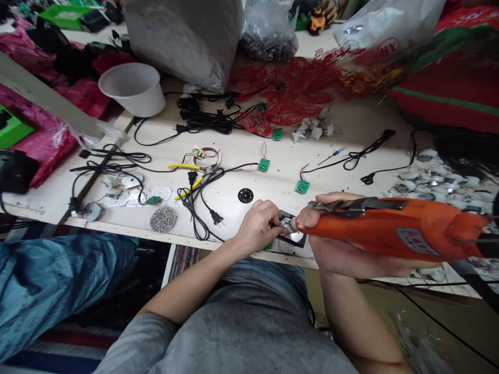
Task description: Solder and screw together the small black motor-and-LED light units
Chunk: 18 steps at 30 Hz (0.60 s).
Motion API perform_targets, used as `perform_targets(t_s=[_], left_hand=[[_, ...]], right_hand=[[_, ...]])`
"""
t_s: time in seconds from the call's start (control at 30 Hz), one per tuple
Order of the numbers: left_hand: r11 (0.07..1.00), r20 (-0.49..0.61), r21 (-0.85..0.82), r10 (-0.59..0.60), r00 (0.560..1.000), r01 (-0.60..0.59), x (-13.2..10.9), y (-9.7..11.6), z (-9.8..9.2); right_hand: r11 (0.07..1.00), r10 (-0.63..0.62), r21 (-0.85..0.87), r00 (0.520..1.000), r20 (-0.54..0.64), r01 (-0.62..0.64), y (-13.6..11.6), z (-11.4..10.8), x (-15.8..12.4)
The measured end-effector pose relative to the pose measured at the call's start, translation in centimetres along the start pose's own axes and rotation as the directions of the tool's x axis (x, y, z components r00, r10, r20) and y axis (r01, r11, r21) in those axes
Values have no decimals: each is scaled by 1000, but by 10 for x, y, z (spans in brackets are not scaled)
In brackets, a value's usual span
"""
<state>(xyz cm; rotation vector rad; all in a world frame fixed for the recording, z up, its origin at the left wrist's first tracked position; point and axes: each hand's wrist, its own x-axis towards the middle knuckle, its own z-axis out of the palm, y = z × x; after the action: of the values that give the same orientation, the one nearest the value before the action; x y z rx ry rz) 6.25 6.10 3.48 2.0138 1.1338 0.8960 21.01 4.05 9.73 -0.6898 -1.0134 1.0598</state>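
My right hand is wrapped round an orange electric screwdriver, its tip pointing left. The tip meets a small black square housing with a white inside at the table's front edge. My left hand is closed, thumb and fingertips pinched together over the housing beside the screwdriver tip. What the pinch holds is hidden. A green circuit board partly shows under my left wrist. Just beyond that hand lies a black round disc.
Green boards, yellow-handled pliers, black plug cords and a dish of screws lie on the table. White parts are heaped right. A white bucket stands back left. Another person's leg is at left.
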Motion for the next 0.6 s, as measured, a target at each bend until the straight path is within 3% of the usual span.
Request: perform_targets(t_s=[0.23,0.37,0.47,0.6], left_hand=[[998,-16,-56,1,1000,-2,-2,-2,3],[999,6,-42,-1,1000,1,-2,-1,0],[998,-22,-7,64,998,-64,-2,0,0],[988,-19,49,145,989,-144,-3,0,-1]], right_hand=[[999,25,-33,999,37,-23,0,8,9],[1000,13,-10,999,-44,-13,-2,7,6],[1000,-6,-27,998,-66,5,-10,7,3],[998,-67,-21,998,-6,67,-26,10,2]])
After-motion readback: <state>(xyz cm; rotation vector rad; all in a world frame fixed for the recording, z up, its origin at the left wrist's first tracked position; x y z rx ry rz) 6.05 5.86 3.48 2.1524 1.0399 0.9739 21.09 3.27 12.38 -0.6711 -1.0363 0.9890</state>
